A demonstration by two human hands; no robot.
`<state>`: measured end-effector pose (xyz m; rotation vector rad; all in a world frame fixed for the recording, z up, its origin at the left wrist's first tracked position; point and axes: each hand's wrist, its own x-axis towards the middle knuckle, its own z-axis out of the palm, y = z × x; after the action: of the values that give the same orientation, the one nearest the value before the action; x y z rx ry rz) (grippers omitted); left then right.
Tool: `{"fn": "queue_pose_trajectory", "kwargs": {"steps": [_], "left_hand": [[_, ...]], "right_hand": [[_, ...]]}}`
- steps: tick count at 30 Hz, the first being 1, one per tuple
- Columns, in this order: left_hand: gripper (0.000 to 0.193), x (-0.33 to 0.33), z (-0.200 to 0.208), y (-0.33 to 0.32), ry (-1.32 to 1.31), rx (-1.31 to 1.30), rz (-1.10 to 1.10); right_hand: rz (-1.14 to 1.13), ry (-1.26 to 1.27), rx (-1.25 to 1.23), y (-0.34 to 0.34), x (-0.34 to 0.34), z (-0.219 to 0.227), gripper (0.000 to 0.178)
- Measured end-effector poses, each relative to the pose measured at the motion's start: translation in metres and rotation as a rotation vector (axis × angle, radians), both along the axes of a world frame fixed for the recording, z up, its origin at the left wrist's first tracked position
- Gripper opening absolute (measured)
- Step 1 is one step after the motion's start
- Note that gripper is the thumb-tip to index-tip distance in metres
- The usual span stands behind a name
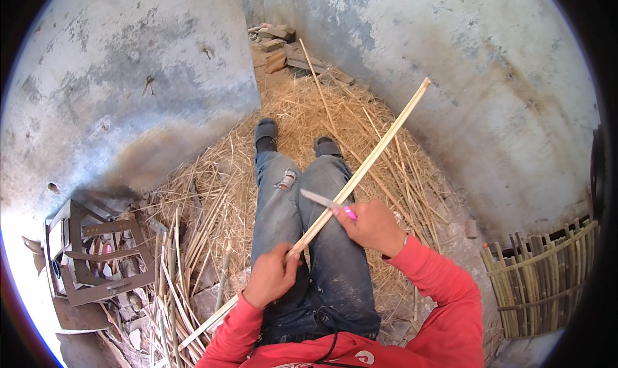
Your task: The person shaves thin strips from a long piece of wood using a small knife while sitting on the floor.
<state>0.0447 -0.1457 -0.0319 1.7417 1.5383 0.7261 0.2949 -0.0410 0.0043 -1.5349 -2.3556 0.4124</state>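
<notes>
A long pale strip of split bamboo (385, 141) slants across my thighs, its far end up toward the right wall. My left hand (273, 275) is closed around it near my lap, and the strip runs on past that hand to the lower left. In my right hand (373, 228) is a knife (317, 198) with a pink handle, its blade pointing left across the bamboo. The blade lies against or just above the strip; which one I cannot tell. The fingers of my right hand hide most of the handle.
Thin shavings (302, 101) cover the floor around my feet. Bamboo strips (168, 291) lie at the lower left beside a dark metal frame (109, 292). A slatted bamboo basket (541, 284) stands at the right. Bricks (273, 44) are piled in the far corner between the walls.
</notes>
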Motion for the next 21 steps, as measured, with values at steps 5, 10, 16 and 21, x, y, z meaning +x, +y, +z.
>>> {"fn": "queue_pose_trajectory", "kwargs": {"steps": [5, 10, 16, 21], "left_hand": [[0.021, 0.029, 0.019, 0.014, -0.215, 0.039, 0.088], [0.016, 0.025, 0.001, -0.003, -0.13, 0.124, 0.173], [0.01, -0.012, 0.0, -0.057, -0.043, 0.109, 0.193], [0.009, -0.031, -0.001, -0.079, -0.015, 0.065, 0.196]], "right_hand": [[-0.024, -0.028, 0.105, -0.004, 0.0, -0.013, 0.066], [-0.069, -0.008, 0.145, 0.006, 0.003, -0.019, 0.067], [-0.036, 0.058, 0.149, 0.03, 0.02, -0.019, 0.07], [0.027, -0.032, 0.244, 0.027, 0.014, -0.028, 0.068]]}}
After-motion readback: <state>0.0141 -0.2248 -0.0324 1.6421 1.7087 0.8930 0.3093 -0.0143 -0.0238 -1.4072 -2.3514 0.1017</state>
